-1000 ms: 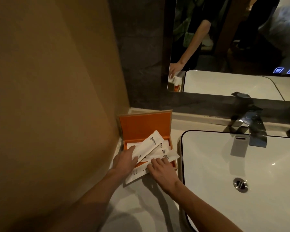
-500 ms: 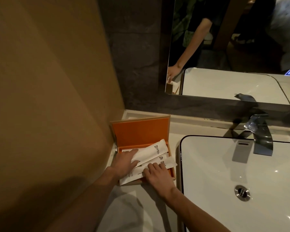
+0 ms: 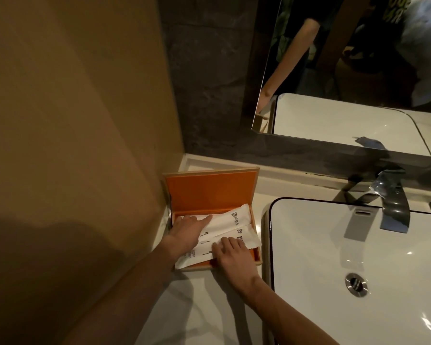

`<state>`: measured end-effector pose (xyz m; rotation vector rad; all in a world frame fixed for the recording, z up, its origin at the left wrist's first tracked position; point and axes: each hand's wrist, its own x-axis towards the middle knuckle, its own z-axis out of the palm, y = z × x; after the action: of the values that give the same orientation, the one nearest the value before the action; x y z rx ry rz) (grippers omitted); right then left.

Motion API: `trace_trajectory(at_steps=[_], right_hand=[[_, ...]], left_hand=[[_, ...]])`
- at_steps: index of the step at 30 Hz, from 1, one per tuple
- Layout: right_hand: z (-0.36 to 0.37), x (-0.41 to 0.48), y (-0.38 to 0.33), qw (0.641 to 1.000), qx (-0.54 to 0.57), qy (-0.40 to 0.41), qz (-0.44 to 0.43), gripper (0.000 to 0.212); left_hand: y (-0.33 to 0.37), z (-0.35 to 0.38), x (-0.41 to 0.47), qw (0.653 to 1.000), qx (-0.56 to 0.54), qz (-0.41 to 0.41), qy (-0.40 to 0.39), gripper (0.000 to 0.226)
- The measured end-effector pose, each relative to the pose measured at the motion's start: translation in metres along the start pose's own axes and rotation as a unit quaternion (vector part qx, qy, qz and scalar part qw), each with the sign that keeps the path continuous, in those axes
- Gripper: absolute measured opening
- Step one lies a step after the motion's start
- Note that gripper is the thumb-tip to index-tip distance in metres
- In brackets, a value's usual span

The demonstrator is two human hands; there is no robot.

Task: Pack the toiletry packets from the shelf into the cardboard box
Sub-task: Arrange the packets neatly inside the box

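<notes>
Both hands [image 3: 184, 232] flat on packets [image 3: 224, 222] | orange box [image 3: 210, 192] open

2 bare forearms, left hand [image 3: 184, 232] and right hand [image 3: 234, 257] ungloved, sleeveless

White counter [image 3: 202, 310] (orange box [image 3: 209, 192], basin [image 3: 334, 245])

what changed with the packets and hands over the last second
The white packets, fanned and sticking up out of the orange box a second ago, now lie flatter and more in line inside it. The left hand and right hand have gone on pressing them down, gripping nothing. Box, open lid and sink stayed put.
</notes>
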<state>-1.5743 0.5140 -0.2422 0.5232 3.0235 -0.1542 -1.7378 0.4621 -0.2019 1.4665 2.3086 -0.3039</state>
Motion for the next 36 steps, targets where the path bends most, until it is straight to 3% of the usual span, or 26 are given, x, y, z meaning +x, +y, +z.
trace_trajectory(at_steps=[7, 13, 17, 21, 31, 36], right_hand=[[-0.004, -0.008, -0.008, 0.997, 0.036, -0.049, 0.052, 0.058], [0.001, -0.011, -0.01, 0.994, 0.027, -0.099, 0.049, 0.057], [0.007, -0.013, -0.014, 0.994, 0.025, -0.089, 0.059, 0.054], [0.011, -0.012, -0.017, 0.993, 0.037, -0.098, 0.062, 0.064], [-0.003, -0.011, -0.014, 0.984, 0.074, -0.158, 0.024, 0.057], [-0.013, 0.0, -0.002, 0.995, 0.098, -0.017, 0.006, 0.039]], left_hand=[[-0.011, 0.01, -0.002, 0.995, -0.101, 0.023, -0.01, 0.077], [-0.014, 0.014, -0.001, 0.985, -0.169, 0.026, -0.008, 0.068], [-0.009, 0.012, -0.002, 0.984, -0.178, 0.009, -0.016, 0.063], [-0.008, 0.014, -0.002, 0.983, -0.179, -0.008, -0.024, 0.052], [-0.006, 0.016, -0.015, 0.99, -0.138, -0.02, 0.018, 0.061], [-0.009, 0.017, -0.017, 0.989, -0.145, -0.021, 0.031, 0.061]])
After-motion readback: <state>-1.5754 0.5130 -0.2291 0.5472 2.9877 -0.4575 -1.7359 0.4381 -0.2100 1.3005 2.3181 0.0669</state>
